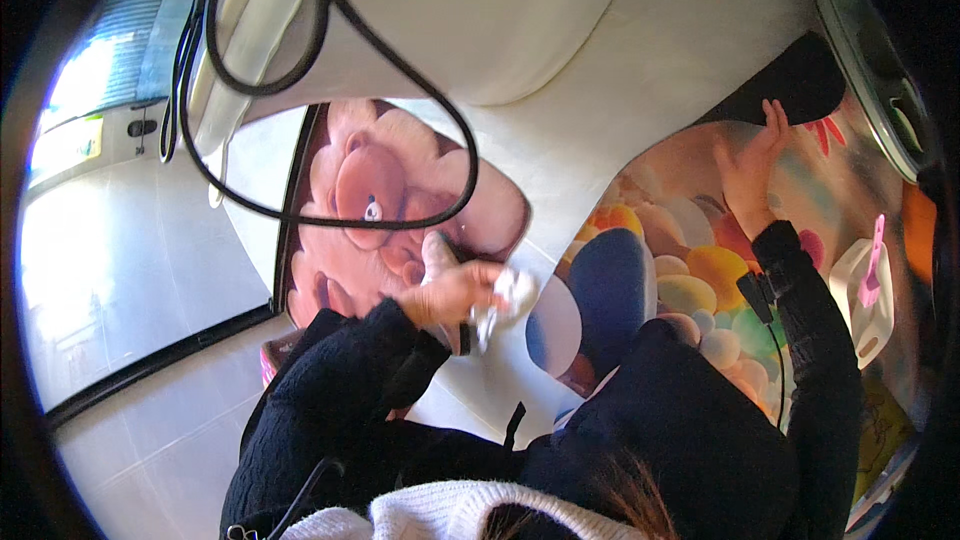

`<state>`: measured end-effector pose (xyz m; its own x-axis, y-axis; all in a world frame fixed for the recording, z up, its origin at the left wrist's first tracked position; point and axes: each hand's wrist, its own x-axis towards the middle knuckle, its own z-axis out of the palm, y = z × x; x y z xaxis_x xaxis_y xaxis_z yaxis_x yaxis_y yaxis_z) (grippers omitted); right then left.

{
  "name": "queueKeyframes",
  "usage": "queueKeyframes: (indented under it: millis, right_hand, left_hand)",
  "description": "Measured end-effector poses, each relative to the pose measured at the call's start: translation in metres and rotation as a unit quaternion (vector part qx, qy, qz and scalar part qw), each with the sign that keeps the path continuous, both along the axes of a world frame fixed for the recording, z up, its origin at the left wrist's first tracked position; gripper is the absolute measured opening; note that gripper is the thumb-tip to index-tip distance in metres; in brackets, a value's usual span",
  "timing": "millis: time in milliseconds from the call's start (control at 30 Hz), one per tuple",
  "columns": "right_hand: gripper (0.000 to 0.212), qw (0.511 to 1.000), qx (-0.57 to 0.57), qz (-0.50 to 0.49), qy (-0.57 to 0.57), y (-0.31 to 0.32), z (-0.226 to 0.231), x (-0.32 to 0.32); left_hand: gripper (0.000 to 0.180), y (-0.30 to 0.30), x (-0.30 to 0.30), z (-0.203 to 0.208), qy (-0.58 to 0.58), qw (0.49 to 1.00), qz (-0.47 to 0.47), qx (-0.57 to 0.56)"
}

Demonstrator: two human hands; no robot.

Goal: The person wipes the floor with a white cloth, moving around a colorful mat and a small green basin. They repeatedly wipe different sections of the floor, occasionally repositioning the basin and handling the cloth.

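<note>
My left hand (450, 295) is closed around a crumpled white tissue or cloth (515, 292), beside the pink bear-patterned mat (480, 190). On the right, my right hand (750, 170) has its fingers stretched out over the pebble-patterned mat (670, 180). Its fingertips touch, or nearly touch, a black flap (790, 80) that looks like the folded-over corner of that mat. Whether the fingers press on the flap cannot be told. A small black device with a cord (757, 297) hangs by my right wrist.
A black cable (390, 50) loops across the upper left. Behind it stands a smooth white curved fixture (480, 30). A dark-framed glass panel (160, 360) is at the left. At the right lie a white tray (850, 275) with a pink brush (872, 265) and an oval-rimmed object (835, 15).
</note>
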<state>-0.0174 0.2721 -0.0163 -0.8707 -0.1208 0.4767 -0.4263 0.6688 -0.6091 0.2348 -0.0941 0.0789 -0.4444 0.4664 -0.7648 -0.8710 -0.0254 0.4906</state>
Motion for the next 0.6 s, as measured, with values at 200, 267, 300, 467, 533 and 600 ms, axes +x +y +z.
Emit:
queueKeyframes:
  millis: [200,267,300,467,533,600]
  right_hand:
    - [0.076,0.975,0.091,0.201,-0.032,-0.026,0.006,-0.043]
    - [0.068,0.925,0.089,0.347,-0.130,-0.028,0.012,-0.060]
    - [0.064,0.916,0.089,0.363,-0.145,-0.029,0.016,-0.062]
    - [0.047,0.913,0.076,0.334,-0.223,-0.044,0.049,-0.027]
    - [0.047,0.921,0.028,0.351,-0.164,-0.033,0.074,0.006]
    - [0.050,0.920,-0.023,0.376,-0.112,-0.023,0.100,0.032]
  left_hand:
    - [0.049,0.025,-0.055,0.011,0.006,0.952,0.252,0.172]
    - [0.057,0.038,-0.064,0.012,0.011,0.948,0.271,0.169]
    - [0.062,0.045,-0.070,0.012,0.015,0.945,0.264,0.194]
    - [0.052,0.079,-0.093,0.011,0.019,0.932,0.279,0.231]
    - [0.046,0.092,-0.102,0.011,0.015,0.933,0.282,0.224]
    - [0.040,0.106,-0.110,0.012,0.004,0.934,0.275,0.228]
